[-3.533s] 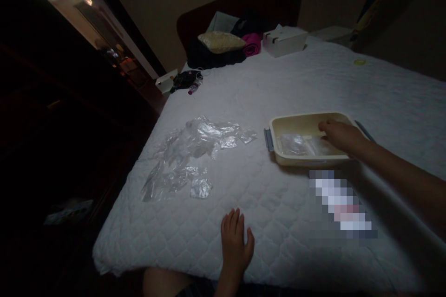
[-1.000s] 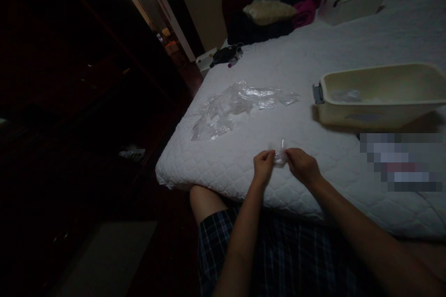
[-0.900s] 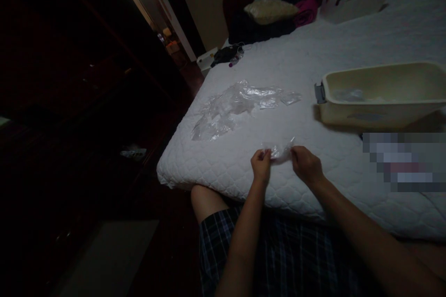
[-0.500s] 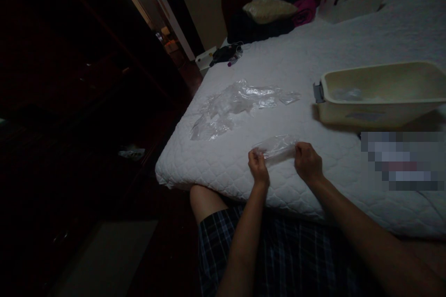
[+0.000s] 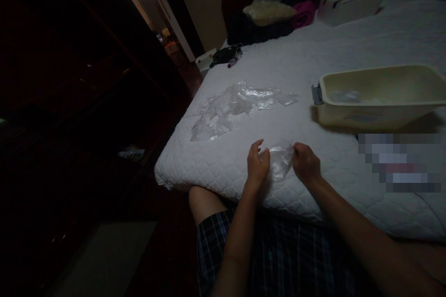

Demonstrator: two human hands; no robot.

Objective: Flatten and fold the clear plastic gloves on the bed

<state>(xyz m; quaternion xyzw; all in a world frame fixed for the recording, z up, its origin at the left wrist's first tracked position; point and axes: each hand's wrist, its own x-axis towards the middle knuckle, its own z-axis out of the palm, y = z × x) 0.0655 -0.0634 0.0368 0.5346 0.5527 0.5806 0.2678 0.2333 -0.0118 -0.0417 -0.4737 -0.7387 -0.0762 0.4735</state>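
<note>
A clear plastic bag [image 5: 281, 162] hangs crumpled between my two hands, just over the near part of the bed. My right hand [image 5: 306, 161] is closed in a pinch on its upper right corner. At the bag's left edge is my left hand [image 5: 257, 164], its index finger raised and apart from the thumb; the thumb appears to touch the plastic. Farther off, several flattened clear plastic bags [image 5: 230, 104] lie spread in an overlapping layer on the white quilted bedspread [image 5: 195, 162].
To the right stands a cream plastic bin [image 5: 369, 113] with a grey latch and some clear plastic inside. A blurred-out item lies nearer. At the back are a white box [image 5: 353, 7], a pale cushion [image 5: 268, 13] and a magenta cloth [image 5: 303, 15]. The bed's edge runs along the left.
The bag was stretched flat between both pinching hands; now it sags lower and bunches toward the right hand. My left hand's fingers have spread apart. My right hand keeps its pinch.
</note>
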